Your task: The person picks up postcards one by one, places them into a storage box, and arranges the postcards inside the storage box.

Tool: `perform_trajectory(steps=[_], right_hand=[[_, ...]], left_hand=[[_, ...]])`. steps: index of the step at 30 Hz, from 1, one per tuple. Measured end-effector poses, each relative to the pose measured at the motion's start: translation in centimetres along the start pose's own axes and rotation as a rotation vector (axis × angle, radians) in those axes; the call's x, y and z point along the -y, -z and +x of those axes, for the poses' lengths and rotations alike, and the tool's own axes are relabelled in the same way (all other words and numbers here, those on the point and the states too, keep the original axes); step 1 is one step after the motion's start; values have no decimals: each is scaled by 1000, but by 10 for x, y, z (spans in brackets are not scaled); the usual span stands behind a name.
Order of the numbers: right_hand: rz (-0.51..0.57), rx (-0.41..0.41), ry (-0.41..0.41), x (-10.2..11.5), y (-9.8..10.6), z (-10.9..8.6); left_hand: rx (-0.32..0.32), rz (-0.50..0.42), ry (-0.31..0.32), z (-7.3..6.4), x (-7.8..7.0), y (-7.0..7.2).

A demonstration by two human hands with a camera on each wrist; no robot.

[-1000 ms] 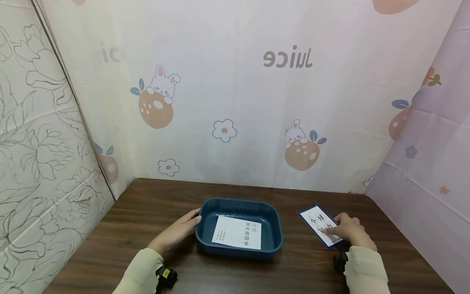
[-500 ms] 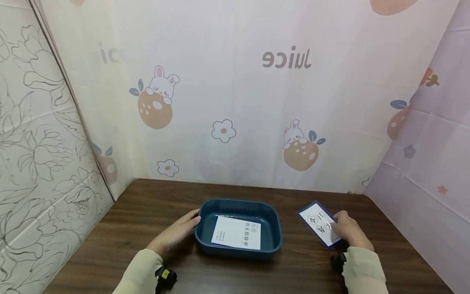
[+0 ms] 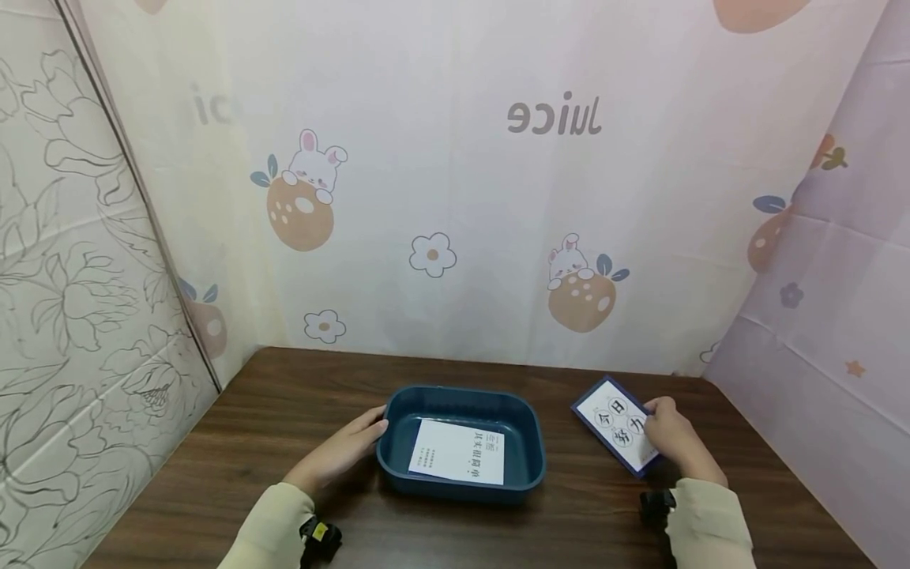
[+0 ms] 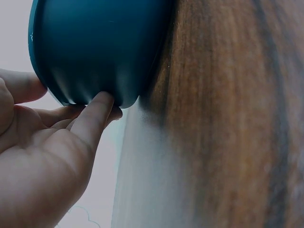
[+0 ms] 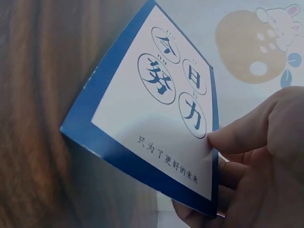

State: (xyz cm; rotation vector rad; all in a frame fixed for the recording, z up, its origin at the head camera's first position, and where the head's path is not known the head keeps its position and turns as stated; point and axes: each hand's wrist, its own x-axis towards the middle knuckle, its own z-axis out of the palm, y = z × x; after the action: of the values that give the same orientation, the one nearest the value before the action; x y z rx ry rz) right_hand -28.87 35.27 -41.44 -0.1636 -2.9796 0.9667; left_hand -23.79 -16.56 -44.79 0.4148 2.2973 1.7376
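A dark blue plastic basin [image 3: 455, 490] stands on the table in the head view. My left hand [image 3: 344, 450] holds its left end; in the left wrist view the thumb is at the rim and the fingers lie against the outer wall. A white printed card [image 3: 458, 450] lies inside the basin. To the right, my right hand [image 3: 678, 438] pinches a blue-bordered white card [image 3: 614, 423] with printed characters by its right edge. The right wrist view shows the thumb on the printed face of that card [image 5: 156, 114], with the other fingers partly hidden behind it.
The brown wooden table [image 3: 306, 387] reaches back to a patterned curtain [image 3: 455, 158]. Another curtain [image 3: 92, 316] with line-drawn flowers hangs at the left, and a pale one [image 3: 832, 379] at the right. A black wrist camera [image 3: 321, 540] sits on the left wrist.
The right thumb has moved from over the blue-bordered card's face to its right edge. The card has shifted slightly left and away, and has turned a little. The left hand and basin stay put.
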Motion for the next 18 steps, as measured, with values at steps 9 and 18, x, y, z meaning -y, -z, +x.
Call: perform_trajectory(steps=[9, 18], right_hand=[[84, -19, 40, 16, 8, -4], [166, -34, 103, 35, 14, -14]], left_hand=[[2, -5, -3, 1, 0, 0], [4, -5, -9, 2, 2, 0]])
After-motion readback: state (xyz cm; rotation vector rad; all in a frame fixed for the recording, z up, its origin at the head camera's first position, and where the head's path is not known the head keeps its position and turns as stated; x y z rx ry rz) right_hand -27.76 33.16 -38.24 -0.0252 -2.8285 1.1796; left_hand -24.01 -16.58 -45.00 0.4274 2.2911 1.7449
